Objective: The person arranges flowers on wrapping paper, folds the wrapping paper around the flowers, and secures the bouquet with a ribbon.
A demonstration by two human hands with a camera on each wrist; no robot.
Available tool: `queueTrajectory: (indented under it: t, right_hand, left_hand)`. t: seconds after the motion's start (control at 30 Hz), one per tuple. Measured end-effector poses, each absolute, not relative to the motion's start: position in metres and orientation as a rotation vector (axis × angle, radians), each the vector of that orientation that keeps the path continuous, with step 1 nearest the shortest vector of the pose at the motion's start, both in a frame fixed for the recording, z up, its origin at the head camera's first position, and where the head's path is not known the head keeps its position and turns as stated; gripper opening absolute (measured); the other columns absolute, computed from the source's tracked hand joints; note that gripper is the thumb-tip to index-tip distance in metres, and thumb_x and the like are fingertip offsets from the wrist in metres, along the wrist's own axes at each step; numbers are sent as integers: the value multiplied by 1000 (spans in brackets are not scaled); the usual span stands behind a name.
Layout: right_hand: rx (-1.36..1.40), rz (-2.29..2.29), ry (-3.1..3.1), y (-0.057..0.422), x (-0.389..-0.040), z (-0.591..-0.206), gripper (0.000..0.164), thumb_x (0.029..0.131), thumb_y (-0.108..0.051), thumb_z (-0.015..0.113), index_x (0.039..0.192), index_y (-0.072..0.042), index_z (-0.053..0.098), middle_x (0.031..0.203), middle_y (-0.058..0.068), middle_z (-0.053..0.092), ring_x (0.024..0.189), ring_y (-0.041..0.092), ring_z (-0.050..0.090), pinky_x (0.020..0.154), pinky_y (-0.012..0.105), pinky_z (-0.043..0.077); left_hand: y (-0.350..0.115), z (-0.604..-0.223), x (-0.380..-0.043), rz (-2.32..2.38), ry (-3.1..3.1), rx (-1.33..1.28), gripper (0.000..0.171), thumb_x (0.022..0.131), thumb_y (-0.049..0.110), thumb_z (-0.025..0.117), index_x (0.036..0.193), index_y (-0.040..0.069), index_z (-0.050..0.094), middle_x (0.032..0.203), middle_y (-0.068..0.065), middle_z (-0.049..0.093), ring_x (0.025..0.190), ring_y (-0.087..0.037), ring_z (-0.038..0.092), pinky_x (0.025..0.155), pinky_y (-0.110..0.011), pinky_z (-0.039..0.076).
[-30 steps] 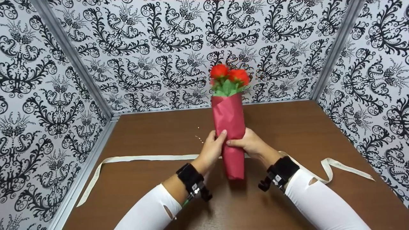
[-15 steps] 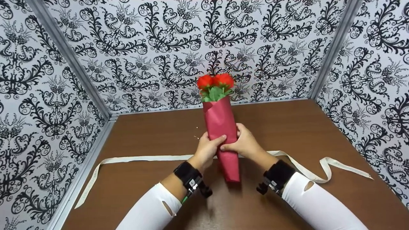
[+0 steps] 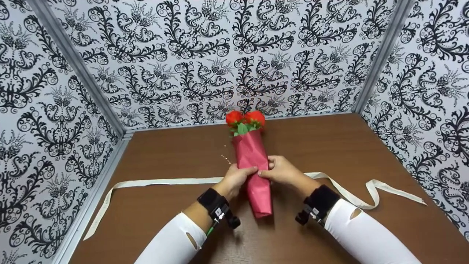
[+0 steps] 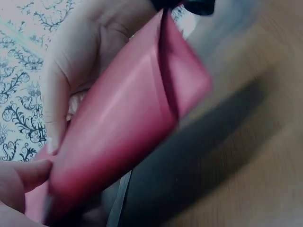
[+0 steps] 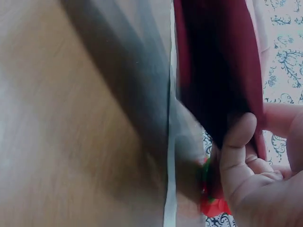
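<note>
A bouquet of red flowers with green leaves, rolled in red wrapping paper (image 3: 253, 156), is held by both hands over the middle of the table. My left hand (image 3: 234, 179) grips its left side, thumb across the front. On the opposite side my right hand (image 3: 283, 170) grips it too, its thumb close to the left one. The paper's lower end (image 4: 182, 75) looks open in the left wrist view, with a shadow on the table beneath. Behind the bouquet, a white ribbon (image 3: 168, 181) lies across the table. The fingers behind the paper are partly hidden.
The brown table (image 3: 176, 154) meets a patterned back wall (image 3: 205, 66) and side walls along metal frame bars (image 3: 379, 55). At the right, the ribbon's end (image 3: 399, 192) lies in curves. Tiny pale specks (image 3: 226, 158) dot the table left of the bouquet.
Both hands have brought the bouquet down and slightly left, its flowers now in front of the table's back edge. Both keep their grip. The ribbon lies as before.
</note>
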State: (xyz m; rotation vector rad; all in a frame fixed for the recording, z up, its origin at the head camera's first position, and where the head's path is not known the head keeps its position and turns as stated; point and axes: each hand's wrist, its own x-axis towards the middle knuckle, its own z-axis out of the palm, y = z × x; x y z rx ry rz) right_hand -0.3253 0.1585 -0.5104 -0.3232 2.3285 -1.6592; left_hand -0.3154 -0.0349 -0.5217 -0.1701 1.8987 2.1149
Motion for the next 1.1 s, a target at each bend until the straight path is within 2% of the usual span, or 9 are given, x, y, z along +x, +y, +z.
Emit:
queueTrajectory:
  t: [0.2,0.37,0.47,0.6,0.67,0.8,0.87,1.0,1.1]
  right_hand:
    - [-283,-1612,2330,157,-323,-519,71,87,-6,82,149,4,50,91,10,79,59,11,67,52,27,55]
    - [-259,-1642,2313,158,-324,-522,69,89,-7,81,149,0,50,85,5,75,60,11,64,51,27,53]
    - [-223,-1610,2370,159,-324,-523,80,86,-10,85,155,-2,45,88,7,73,56,13,61,49,29,53]
    - [-238,-1541,2488,157,-322,-525,100,79,-8,89,163,-8,34,91,12,72,52,17,63,47,34,57]
    - [-254,-1486,2568,155,-320,-527,106,76,-7,90,163,-7,31,95,15,71,58,20,66,51,36,59]
    - [-264,-1290,2767,152,-318,-528,107,73,-15,94,160,-4,34,109,18,71,89,24,71,77,41,62]
    - [-285,-1203,2845,151,-318,-529,101,72,-19,96,155,-5,39,108,16,72,95,23,68,83,39,58]
    - [-330,-1116,2899,152,-319,-529,88,71,-24,96,143,-7,48,93,11,70,80,21,65,72,37,53]
    - [-393,-1022,2940,153,-319,-531,71,74,-28,95,130,-7,56,90,8,67,79,20,61,73,38,52]
  left_hand:
    - [-41,-519,-315,1966,1830,-141,35,94,23,74,121,2,63,101,-9,75,90,-22,77,82,-39,64]
    - [-41,-522,-317,2084,1746,-193,46,95,16,71,133,-3,51,105,-12,71,91,-24,75,83,-40,64]
    - [-42,-524,-317,2084,1788,-216,52,93,11,71,136,-4,47,98,-8,66,86,-20,72,79,-37,64]
    - [-44,-521,-314,1975,1940,-163,42,90,2,67,128,-6,54,96,-9,67,80,-18,71,73,-33,63]
    - [-45,-520,-313,1909,2018,-120,36,87,-2,65,122,-7,57,97,-11,68,79,-20,73,70,-33,63]
    - [-46,-522,-314,1725,2300,-16,38,79,-2,69,115,-8,59,98,-14,69,79,-24,73,68,-35,63]
    - [-46,-522,-315,1580,2508,7,48,77,4,76,120,-8,57,105,-17,68,88,-27,72,75,-38,64]
    - [-48,-523,-317,1301,2837,5,76,74,17,86,136,-5,48,125,-24,59,112,-36,65,97,-46,58]
    - [-50,-525,-318,1152,2955,62,75,75,21,88,136,-1,51,129,-24,56,120,-39,61,105,-50,54]
